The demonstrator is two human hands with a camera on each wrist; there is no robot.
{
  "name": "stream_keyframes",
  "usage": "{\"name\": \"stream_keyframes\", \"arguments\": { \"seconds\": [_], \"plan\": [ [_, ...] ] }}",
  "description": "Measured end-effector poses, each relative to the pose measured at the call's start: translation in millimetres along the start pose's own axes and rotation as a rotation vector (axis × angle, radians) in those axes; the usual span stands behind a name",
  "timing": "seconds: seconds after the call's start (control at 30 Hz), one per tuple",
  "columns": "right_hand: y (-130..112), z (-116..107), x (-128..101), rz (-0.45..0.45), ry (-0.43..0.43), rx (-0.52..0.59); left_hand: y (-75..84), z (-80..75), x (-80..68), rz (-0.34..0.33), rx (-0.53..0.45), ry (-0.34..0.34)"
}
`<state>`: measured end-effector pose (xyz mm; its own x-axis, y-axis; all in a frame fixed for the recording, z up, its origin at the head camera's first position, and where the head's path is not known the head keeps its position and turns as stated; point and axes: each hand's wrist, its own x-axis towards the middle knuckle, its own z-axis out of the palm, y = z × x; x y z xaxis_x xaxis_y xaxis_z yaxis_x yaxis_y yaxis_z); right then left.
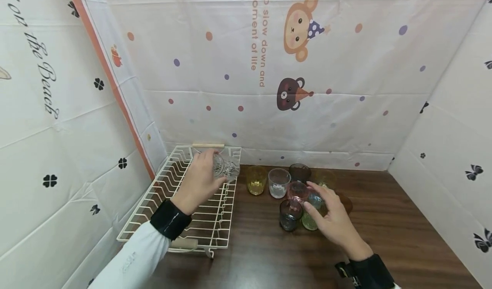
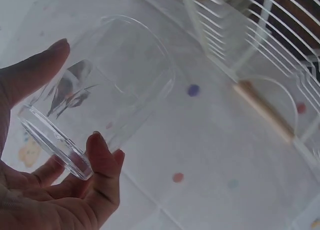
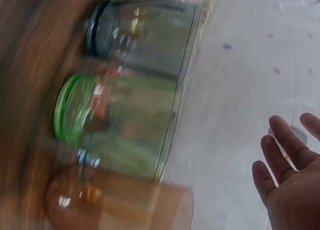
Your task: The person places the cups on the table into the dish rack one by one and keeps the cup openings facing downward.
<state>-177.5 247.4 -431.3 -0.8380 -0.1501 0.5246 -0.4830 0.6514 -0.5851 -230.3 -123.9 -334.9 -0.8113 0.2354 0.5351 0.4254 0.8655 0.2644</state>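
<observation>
In the head view my left hand point(image 1: 200, 179) is over the far end of a white wire dish rack point(image 1: 221, 214). It grips a clear drinking glass point(image 2: 115, 84) by its thick base, thumb on one side and fingers on the other, with the glass tilted. My right hand point(image 1: 333, 218) hovers over the cluster of coloured glasses, fingers spread and nothing held. Around it are a green glass point(image 3: 115, 120), an amber glass point(image 3: 125, 205), a pink glass point(image 1: 297, 191), a blue glass point(image 1: 316, 200) and a dark grey glass point(image 1: 290, 215).
Farther back on the brown wooden table point(image 1: 261, 255) stand a yellow glass point(image 1: 256, 180), another clear glass point(image 1: 279, 183) and a dark glass point(image 1: 300, 171). The rack has wooden handles point(image 1: 208, 145). Printed white cloth point(image 1: 230, 67) hangs behind and on both sides.
</observation>
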Motion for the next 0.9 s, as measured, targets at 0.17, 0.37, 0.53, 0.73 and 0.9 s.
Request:
{"name": "stream_keyframes", "arguments": {
  "seconds": [0.17,0.37,0.53,0.73,0.9],
  "plan": [
    [8.4,-9.4,-5.8,-0.008,0.056,-0.034,-25.1,8.1,19.4,-0.004,0.047,-0.064],
    [11.8,-16.8,-13.1,-0.003,0.108,-0.047,-51.2,30.4,38.8,-0.057,0.056,-0.167],
    [11.9,-21.5,-18.2,0.06,0.078,-0.051,-69.6,59.6,53.5,-0.127,0.012,-0.218],
    [8.2,-19.4,-24.2,0.108,0.041,-0.046,-83.7,88.8,67.6,-0.203,0.007,-0.233],
    [3.6,-19.2,-24.2,0.108,0.049,-0.039,-88.9,105.2,77.6,-0.221,0.023,-0.237]
  ]
}}
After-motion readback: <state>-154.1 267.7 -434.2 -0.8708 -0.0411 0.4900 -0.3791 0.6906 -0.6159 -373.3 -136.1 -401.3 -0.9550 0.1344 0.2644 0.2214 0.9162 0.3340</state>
